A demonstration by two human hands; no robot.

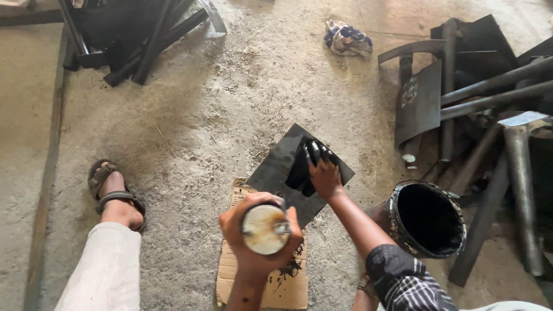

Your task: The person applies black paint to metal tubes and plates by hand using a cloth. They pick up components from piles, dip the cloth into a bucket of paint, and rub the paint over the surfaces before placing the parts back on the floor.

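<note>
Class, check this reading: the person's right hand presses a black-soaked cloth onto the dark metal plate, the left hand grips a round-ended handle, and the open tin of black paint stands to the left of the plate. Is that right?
Not quite. In the head view the tin of black paint stands to the right of the metal plate, beside the right forearm. The rest holds: right hand on the cloth, left hand gripping the handle.

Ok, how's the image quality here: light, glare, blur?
Head view: soft, even daylight and faint shadows; the floor washes out toward the top. Wet sheen on the paint-blackened right hand and metal plate. The left hand and its can look slightly soft. Black bucket interior shows no detail.
</note>
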